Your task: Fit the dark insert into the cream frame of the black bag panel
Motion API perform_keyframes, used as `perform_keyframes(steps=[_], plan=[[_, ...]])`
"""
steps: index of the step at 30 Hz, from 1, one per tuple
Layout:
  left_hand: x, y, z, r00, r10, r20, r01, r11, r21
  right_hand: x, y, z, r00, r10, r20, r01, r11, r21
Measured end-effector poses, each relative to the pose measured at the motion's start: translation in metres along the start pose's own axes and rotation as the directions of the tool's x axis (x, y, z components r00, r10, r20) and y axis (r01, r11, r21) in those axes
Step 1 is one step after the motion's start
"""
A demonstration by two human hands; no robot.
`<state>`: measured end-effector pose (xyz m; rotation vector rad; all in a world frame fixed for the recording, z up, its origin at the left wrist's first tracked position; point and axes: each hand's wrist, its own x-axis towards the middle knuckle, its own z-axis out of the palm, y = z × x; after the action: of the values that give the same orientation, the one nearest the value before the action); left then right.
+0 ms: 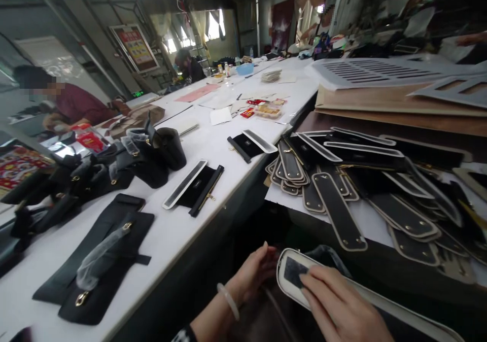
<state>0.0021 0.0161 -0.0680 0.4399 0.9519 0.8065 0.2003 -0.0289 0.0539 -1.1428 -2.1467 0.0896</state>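
Note:
Low at the front, my right hand (pixel 340 304) presses its fingers and thumb on a long bag piece (pixel 291 291) with a rounded end, a pale border and a dark strip along its middle. The far part of that bag piece runs off to the lower right. Beside its rounded end is my left hand (pixel 256 271), thumb raised and fingers stretched toward the piece, a pale bangle (pixel 228 301) on the wrist. Its fingertips are partly in shadow, and I see nothing gripped in them. Below both hands lies dark brown material, its shape unclear.
On the right lie piled black straps (pixel 338 212) with pale edges and zippered bag panels (pixel 365 151). Two zippered pieces (pixel 198 187) rest along the white table's edge (pixel 152 276). Black bags (pixel 102 261) stand and lie at left. Other people work farther back.

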Motion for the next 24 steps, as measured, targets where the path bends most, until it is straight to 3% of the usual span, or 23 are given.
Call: perform_keyframes(steps=[4,8,18,24], plan=[[0.004,-0.025,0.026,0.990,-0.078,0.114,0.102,0.969,-0.224,0.021,-0.005,0.025,0.978,0.035,0.204,-0.022,0.998,-0.062],[0.005,-0.028,0.044,0.987,-0.075,0.139,0.125,0.907,-0.403,0.010,0.005,0.031,0.966,0.080,0.247,-0.067,0.996,-0.061],[-0.003,-0.030,0.046,0.994,-0.089,0.063,0.108,0.870,-0.482,0.016,0.006,0.030,0.962,0.110,0.249,-0.105,0.994,-0.034],[-0.010,-0.032,0.044,0.995,-0.092,0.047,0.103,0.875,-0.472,0.019,0.005,0.032,0.925,0.155,0.346,-0.153,0.988,-0.035]])
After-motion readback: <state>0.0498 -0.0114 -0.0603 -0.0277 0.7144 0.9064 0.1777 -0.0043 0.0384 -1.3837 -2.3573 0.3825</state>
